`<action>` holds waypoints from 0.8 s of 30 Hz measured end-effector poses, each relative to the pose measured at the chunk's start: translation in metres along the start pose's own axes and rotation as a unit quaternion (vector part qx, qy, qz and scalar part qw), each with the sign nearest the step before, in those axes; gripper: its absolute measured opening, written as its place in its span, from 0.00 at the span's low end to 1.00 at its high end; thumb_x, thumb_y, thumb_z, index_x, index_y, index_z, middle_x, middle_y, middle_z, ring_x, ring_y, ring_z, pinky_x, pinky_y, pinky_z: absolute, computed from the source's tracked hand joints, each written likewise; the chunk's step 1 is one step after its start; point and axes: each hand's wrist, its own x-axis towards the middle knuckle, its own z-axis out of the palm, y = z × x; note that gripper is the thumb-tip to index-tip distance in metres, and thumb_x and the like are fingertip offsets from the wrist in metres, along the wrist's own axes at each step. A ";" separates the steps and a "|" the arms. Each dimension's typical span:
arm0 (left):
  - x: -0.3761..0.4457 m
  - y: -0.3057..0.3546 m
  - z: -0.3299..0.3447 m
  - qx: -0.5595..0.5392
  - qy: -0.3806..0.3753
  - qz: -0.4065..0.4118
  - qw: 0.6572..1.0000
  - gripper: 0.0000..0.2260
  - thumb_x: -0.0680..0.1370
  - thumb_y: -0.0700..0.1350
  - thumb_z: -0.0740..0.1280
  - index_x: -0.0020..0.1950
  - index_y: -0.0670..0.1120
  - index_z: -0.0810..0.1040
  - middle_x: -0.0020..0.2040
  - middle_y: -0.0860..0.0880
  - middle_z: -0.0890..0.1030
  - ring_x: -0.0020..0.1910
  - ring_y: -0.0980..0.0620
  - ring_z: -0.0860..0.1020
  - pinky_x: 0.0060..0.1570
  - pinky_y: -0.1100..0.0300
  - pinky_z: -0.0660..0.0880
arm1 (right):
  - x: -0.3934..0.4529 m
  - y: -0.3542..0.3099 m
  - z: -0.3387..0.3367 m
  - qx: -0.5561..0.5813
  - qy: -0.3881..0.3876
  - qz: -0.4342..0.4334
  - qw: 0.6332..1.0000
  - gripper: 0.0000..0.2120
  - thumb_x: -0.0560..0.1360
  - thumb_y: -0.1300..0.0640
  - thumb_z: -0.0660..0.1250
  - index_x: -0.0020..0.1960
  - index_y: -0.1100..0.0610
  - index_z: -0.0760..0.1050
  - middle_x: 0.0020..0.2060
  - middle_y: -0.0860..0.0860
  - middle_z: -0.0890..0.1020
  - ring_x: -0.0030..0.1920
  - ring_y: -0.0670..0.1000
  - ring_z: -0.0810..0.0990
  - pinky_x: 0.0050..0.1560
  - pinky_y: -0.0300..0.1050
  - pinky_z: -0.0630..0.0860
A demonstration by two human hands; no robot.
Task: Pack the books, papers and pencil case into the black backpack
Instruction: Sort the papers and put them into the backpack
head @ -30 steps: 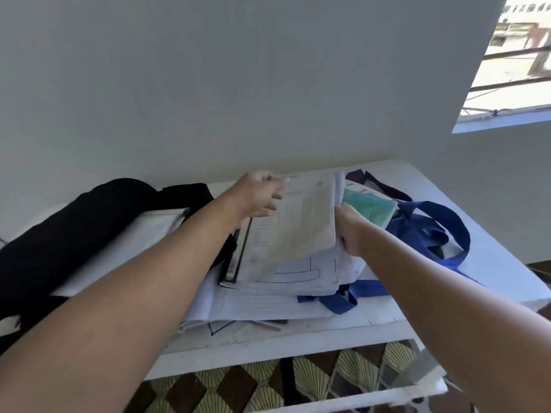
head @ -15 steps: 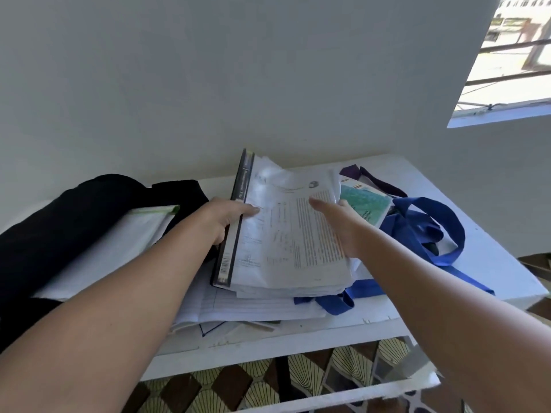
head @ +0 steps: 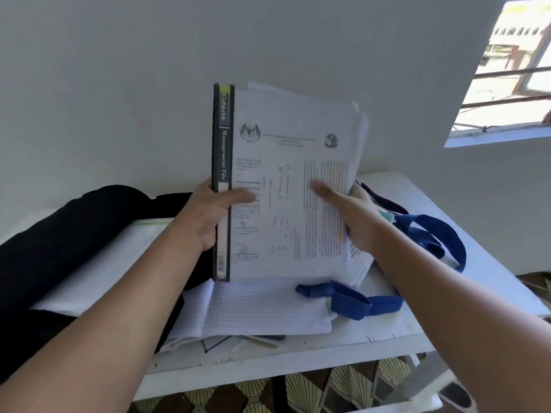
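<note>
I hold a stack of printed papers [head: 292, 186] with a black management file [head: 222, 144] upright above the white table [head: 447, 228]. My left hand [head: 205, 216] grips the file's spine, thumb across the front sheet. On the stack's right edge, my right hand [head: 348, 216] grips the papers, thumb on the front. The black backpack [head: 68, 228] lies on the table at the left, a white book or pad [head: 119, 251] resting on it. More lined papers [head: 262, 308] lie flat beneath the raised stack.
A blue-strapped cloth bag [head: 429, 234] lies on the table at the right, one strap [head: 348, 299] across the papers. A white wall stands close behind the table. A barred window [head: 507, 73] is at upper right. Patterned floor tiles [head: 328, 386] show below the table edge.
The stack with the file has been lifted off the pile and tilted from lying flat to standing upright, both hands gripping its sides.
</note>
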 end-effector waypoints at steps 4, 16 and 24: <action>0.000 0.013 0.001 -0.008 0.033 0.115 0.993 0.21 0.70 0.33 0.79 0.62 0.39 0.81 0.53 0.45 0.87 0.52 0.47 0.86 0.51 0.51 0.83 | 0.003 -0.031 0.012 0.002 0.038 -0.106 0.994 0.20 0.69 0.49 0.81 0.56 0.58 0.84 0.50 0.53 0.89 0.51 0.54 0.88 0.54 0.53 0.84; 0.013 -0.048 0.008 0.005 0.065 0.107 0.992 0.31 0.68 0.42 0.84 0.67 0.43 0.75 0.59 0.46 0.84 0.57 0.50 0.84 0.58 0.48 0.82 | 0.005 -0.001 0.011 -0.070 0.003 -0.102 0.992 0.11 0.74 0.58 0.78 0.56 0.51 0.84 0.53 0.49 0.88 0.55 0.52 0.87 0.60 0.59 0.83; 0.002 -0.037 0.062 -0.121 0.158 -0.118 0.973 0.49 0.63 0.61 0.83 0.76 0.47 0.64 0.70 0.50 0.71 0.60 0.50 0.74 0.61 0.57 0.71 | 0.014 -0.029 -0.001 0.174 0.100 -0.044 0.979 0.14 0.74 0.65 0.77 0.57 0.54 0.80 0.54 0.54 0.88 0.56 0.58 0.86 0.62 0.70 0.78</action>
